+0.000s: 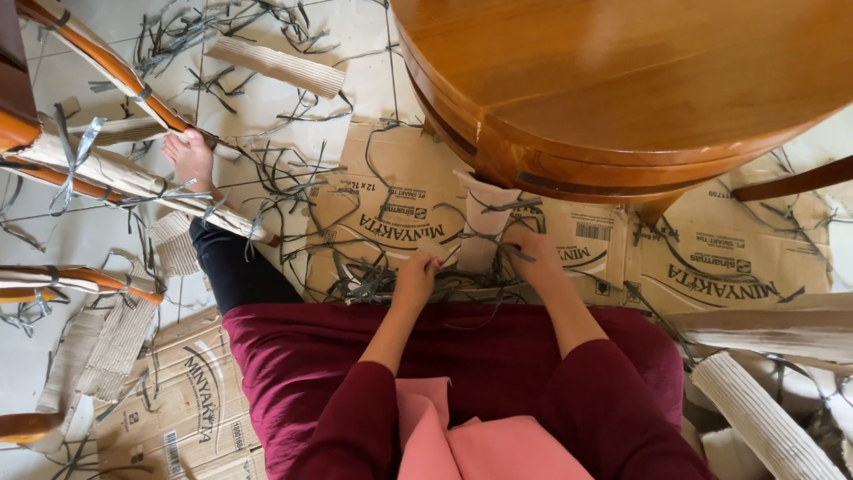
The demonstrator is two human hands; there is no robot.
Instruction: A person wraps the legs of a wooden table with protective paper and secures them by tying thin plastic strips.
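Head view, looking down over a maroon lap to the floor. Left hand (416, 277) curled, fingers pinched shut on grey plastic strapping (373, 283) from the tangle lying on flattened cardboard (391, 209). Right hand (533, 256) closed too, fingers gripping another run of the same strapping at the foot of a pale corrugated sleeve (484, 227). Sleeve standing just beyond the hands, between them, below the rim of a round wooden table (622, 107); long axis running away from the lap toward the table, top end open.

Strapping judged light, springy and slick, with thin edges; best pinched flat between thumb and forefinger close to a crossing, not mid-span. Strands lying every way, the gripped runs roughly crosswise between the hands. Sleeve likely light and easily crushed; better held by its sides.

Bare foot (191, 156) out to the left beside wrapped wooden chair legs (107, 62). Corrugated rolls (764, 418) at lower right.
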